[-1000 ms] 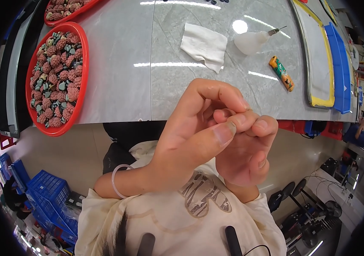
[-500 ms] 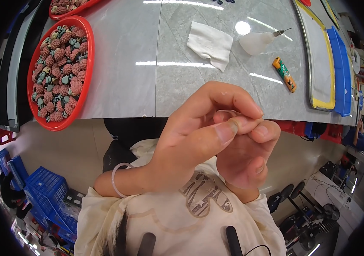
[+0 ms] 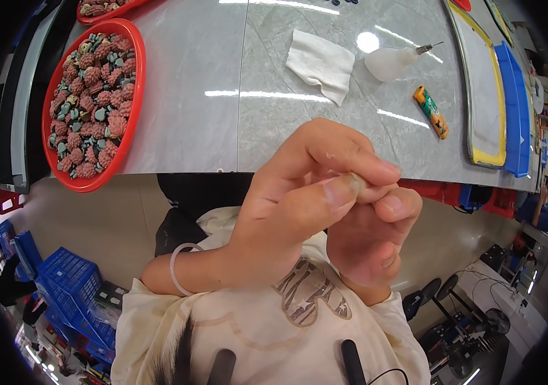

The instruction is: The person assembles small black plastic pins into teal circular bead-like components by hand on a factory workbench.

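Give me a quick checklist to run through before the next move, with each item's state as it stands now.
1. Left hand and right hand both in view: ok, brought together at the fingertips.
2. Anything pinched between them: cannot tell, the fingers hide it.
3. Needle-tipped white bottle clear of the hands: ok, its tip points away from them.
4. White cloth apart from the bottle: ok, it lies to the bottle's left.
5. Red tray fully on the table: not ok, its near end appears to jut past the front edge.
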A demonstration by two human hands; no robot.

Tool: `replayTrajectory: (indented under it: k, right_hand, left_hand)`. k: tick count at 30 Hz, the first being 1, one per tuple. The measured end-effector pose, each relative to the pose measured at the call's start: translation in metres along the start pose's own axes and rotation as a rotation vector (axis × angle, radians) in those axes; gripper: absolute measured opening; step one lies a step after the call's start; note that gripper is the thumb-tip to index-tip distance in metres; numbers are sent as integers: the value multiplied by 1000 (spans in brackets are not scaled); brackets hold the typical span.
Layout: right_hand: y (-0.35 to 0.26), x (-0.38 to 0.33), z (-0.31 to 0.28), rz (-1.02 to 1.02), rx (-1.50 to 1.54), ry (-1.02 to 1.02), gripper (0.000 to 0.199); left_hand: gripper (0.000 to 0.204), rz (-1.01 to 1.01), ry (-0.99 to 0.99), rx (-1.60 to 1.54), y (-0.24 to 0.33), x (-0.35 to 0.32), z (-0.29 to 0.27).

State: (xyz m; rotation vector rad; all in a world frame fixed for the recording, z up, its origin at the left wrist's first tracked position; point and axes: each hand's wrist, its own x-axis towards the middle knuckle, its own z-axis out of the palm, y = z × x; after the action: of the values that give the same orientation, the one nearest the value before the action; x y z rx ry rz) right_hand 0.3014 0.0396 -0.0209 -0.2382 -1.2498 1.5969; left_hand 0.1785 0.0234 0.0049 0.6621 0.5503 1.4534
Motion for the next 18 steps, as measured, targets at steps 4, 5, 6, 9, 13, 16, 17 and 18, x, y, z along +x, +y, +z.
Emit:
replayTrajectory:
  k: [4, 5, 6, 9, 13, 16, 17, 18]
  right_hand:
    - [-3, -7, 3, 99, 47, 69, 37]
    - [-2, -6, 3, 100, 49, 68, 37]
    - [-1, -4, 2, 82, 28, 37, 37]
    - [1, -2, 1, 76, 68, 9, 38]
    - [4, -2, -3, 102, 158, 27, 42]
    - [5, -1, -5, 129, 231, 44, 43]
    - [5, -1, -2, 129, 233, 46, 43]
    - [4, 0, 3, 112, 307, 173, 43]
  left_hand:
    - [27, 25, 2, 42, -3, -1, -4]
    - [29, 34, -3, 65, -3, -1, -6]
    - [29, 33, -4, 63, -2, 0, -7]
    - [34, 37, -37, 187, 2, 2, -8]
    - [36, 38, -11, 200, 3, 1, -6]
    - [37, -12, 67, 238, 7, -1, -2]
    - [37, -41, 122, 271, 8, -2, -1]
    - [37, -41, 123, 272, 5, -2, -2]
